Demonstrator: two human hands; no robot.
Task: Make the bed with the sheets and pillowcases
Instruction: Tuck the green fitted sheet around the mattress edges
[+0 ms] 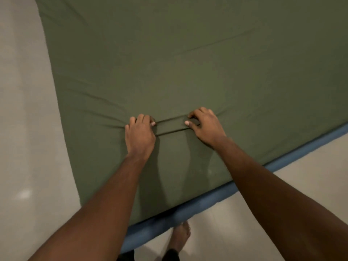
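An olive green sheet (188, 63) lies spread over a blue mattress (188, 210), whose side shows along the near edge. My left hand (140, 136) and my right hand (204, 125) press on the sheet near that edge, a hand's width apart. Each hand pinches the fabric, and a raised fold runs between them. Creases fan out to the left of my left hand. No pillows or pillowcases are in view.
Pale floor (24, 129) runs along the left side of the mattress and in front of it at the lower right. My bare foot (180, 238) stands on the floor just below the mattress edge.
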